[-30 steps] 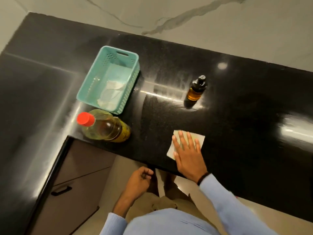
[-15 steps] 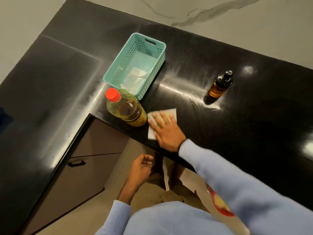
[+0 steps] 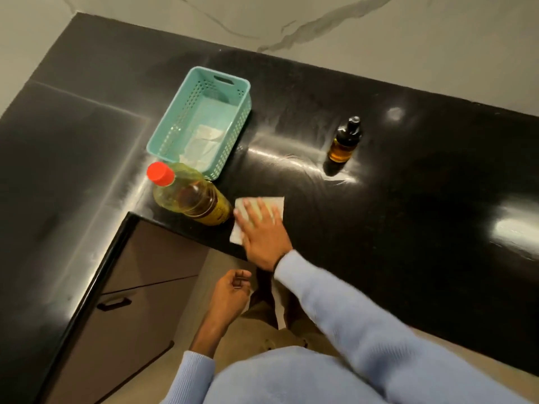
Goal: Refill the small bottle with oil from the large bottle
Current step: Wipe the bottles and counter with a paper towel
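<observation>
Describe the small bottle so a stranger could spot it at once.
Start at the black counter. Right of the teal basket, standing alone, is the small bottle. Its cap is black and its oil amber; the large bottle by the right hand has a red cap.

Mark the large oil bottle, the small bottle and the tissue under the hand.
large oil bottle (image 3: 191,196): head view, on its clear shoulder below the red cap.
small bottle (image 3: 341,148): head view, on its amber body.
tissue (image 3: 278,202): head view, on the bare far corner.
</observation>
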Tool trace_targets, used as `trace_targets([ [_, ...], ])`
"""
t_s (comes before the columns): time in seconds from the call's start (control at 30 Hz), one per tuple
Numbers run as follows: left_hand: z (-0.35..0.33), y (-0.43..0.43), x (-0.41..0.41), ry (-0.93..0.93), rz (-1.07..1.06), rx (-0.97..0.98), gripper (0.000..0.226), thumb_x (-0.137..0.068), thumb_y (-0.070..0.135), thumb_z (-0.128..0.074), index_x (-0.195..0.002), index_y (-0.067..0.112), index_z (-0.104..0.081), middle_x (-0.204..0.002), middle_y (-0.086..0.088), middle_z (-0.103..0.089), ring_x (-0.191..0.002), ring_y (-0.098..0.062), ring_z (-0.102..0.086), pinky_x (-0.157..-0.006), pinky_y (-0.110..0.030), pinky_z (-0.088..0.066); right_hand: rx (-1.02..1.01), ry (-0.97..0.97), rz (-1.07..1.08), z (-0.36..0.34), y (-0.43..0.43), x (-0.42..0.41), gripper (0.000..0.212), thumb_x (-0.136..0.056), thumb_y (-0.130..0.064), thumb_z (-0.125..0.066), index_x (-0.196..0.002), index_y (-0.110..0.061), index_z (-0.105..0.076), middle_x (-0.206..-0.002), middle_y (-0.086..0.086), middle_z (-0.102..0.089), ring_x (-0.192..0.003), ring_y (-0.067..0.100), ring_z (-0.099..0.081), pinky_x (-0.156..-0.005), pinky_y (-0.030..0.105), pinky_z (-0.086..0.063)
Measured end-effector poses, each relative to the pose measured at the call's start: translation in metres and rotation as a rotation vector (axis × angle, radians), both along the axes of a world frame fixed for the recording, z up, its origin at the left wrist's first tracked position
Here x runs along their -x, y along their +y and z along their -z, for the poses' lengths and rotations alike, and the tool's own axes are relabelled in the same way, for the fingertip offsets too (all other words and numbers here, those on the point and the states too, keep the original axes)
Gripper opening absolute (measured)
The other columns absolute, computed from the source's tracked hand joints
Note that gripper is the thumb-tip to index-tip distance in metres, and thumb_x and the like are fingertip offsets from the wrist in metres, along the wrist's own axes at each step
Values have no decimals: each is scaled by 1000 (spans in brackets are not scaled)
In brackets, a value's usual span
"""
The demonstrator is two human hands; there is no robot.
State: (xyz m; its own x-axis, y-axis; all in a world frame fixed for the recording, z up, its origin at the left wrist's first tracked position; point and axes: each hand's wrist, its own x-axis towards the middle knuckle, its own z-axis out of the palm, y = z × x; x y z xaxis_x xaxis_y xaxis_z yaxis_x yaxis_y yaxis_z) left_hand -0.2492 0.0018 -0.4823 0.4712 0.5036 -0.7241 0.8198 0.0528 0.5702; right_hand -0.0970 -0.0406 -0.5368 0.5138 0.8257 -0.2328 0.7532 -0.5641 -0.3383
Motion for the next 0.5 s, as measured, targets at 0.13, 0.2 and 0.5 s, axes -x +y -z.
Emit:
trace_targets([
  [0.13, -2, 5, -1, -18, 12, -29, 25, -94, -1, -54, -106, 20, -63, -97, -2, -66, -88, -20, -64, -71, -30, -53, -2, 6, 178, 2, -59, -31, 63, -98, -41, -31, -157, -35, -11, -167, 0, -7, -153, 29, -1, -122, 55, -6],
  [0.2, -5, 5, 0, 1, 51, -29, 24, -95, 1, -54, -107, 20, -62, -98, -4, -65, -86, -20, -64, -71, -30, -53, 7, -23, 257, 5, -38, -87, 61, -99, -41, -29, -157, -32, -12, -167, 2, -7, -153, 31, -3, -121, 57, -8],
  [0.5, -4, -13, 1, -14, 234, -32, 22, -95, 1, -56, -105, 20, -63, -95, -4, -66, -74, -19, -61, -60, -26, -49, -9, 23, 282, 1, 33, -99, 63, -98, -34, -35, -158, -26, -15, -167, 5, -6, -152, 34, -3, -121, 55, -2],
])
